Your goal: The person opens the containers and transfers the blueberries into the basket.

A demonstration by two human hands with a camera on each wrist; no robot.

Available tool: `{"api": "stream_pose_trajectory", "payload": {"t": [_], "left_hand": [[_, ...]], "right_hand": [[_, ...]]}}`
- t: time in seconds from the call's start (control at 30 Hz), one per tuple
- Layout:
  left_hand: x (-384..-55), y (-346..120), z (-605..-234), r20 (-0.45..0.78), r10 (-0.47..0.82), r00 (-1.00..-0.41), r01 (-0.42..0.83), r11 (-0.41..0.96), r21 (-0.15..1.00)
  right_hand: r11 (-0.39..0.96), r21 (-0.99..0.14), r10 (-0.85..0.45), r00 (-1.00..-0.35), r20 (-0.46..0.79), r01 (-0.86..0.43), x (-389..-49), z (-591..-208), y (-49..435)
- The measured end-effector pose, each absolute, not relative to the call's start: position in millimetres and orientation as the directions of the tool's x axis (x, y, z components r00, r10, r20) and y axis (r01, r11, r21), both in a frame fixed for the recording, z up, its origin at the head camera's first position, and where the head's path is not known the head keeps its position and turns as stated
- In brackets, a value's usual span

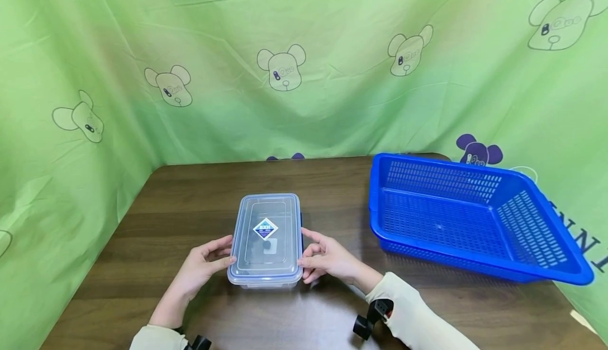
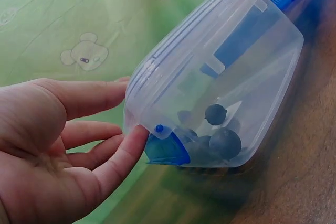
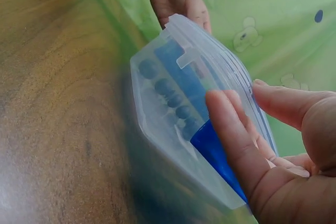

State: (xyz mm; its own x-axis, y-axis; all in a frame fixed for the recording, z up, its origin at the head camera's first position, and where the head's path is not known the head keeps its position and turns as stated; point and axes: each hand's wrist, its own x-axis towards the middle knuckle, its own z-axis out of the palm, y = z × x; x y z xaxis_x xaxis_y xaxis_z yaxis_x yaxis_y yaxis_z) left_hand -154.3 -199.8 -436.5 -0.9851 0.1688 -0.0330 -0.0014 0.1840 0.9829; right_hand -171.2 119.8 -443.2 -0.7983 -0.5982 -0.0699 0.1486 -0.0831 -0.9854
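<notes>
A clear plastic food container (image 1: pixel 266 244) with a translucent lid and a diamond-shaped label (image 1: pixel 265 228) stands between both hands. At its left side my left hand (image 1: pixel 206 260) has the thumb on the lid's edge and a finger at a blue side clasp (image 2: pixel 167 149). The right hand (image 1: pixel 330 257) grips the opposite side, thumb at the lid's rim and fingers against another blue clasp (image 3: pixel 215 156). Several dark round balls (image 2: pixel 226 142) of different sizes lie inside on the bottom, seen through the wall in both wrist views.
To the right sits a large blue plastic basket (image 1: pixel 446 257) with perforated walls. The brown wooden table (image 1: pixel 190 197) is bordered by a green cloth (image 1: pixel 332 107) printed with mouse-like heads at the back and sides.
</notes>
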Motion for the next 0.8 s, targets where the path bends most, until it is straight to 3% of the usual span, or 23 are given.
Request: {"api": "stream_pose_trajectory", "payload": {"t": [0.37, 0.8], "left_hand": [[-147.5, -193.4, -423.6, 0.014, 0.153, -0.988, 0.053, 0.253, 0.966], [-142.7, -194.9, -408.4, 0.078, 0.091, -0.993, 0.093, 0.182, 0.979]], "right_hand": [[-0.082, -0.985, -0.609, -0.790, -0.073, 0.154, -171.3, -438.5, 119.9], [-0.112, -0.989, -0.613, -0.790, -0.006, 0.094, -172.2, -418.6, 117.3]]}}
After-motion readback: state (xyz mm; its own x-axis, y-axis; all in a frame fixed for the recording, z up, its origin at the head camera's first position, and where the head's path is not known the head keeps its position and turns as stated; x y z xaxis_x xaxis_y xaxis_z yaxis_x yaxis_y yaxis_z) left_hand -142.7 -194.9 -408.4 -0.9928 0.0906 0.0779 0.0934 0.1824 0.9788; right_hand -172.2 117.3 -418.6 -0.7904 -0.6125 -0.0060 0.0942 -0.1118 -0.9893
